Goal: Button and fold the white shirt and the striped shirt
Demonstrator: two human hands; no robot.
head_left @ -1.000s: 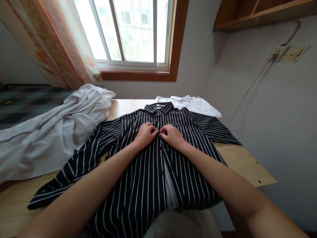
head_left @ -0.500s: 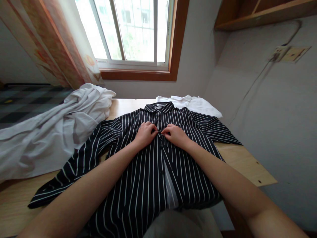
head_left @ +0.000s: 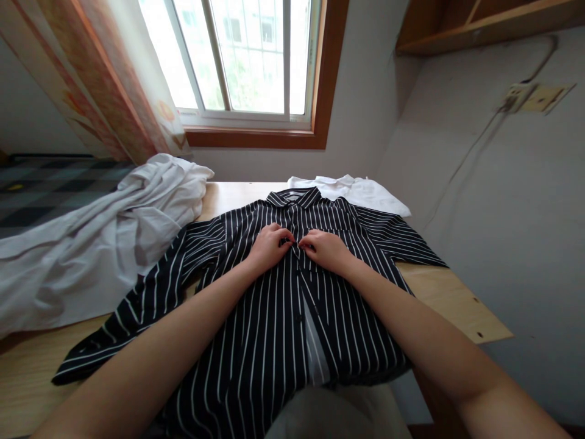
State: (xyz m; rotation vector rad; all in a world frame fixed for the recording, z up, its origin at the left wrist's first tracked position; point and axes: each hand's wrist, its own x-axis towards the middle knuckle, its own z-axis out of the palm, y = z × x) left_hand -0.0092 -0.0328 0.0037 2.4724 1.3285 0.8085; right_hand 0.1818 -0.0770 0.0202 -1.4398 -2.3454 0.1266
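Observation:
A black shirt with white stripes (head_left: 256, 317) lies front side up, its collar toward the window and its sleeves spread to both sides. On the chest, my left hand (head_left: 270, 247) pinches the edge of the front opening. Close beside it, my right hand (head_left: 323, 249) pinches the opposite edge, fingertips almost touching the left ones. The button between them is mostly hidden by my fingers. Below my hands the front hangs apart in a narrow wedge, showing the paler inside of the cloth.
The shirt rests on a light wooden table (head_left: 450, 299). A crumpled white garment (head_left: 114, 244) covers the left side, and a folded white garment (head_left: 365, 194) lies behind the right shoulder. A window (head_left: 256, 61) is beyond, with a curtain (head_left: 105, 79) at left.
Both hands stay at the same spot on the shirt front. My left fingertips have shifted slightly to the right, over the button that showed before.

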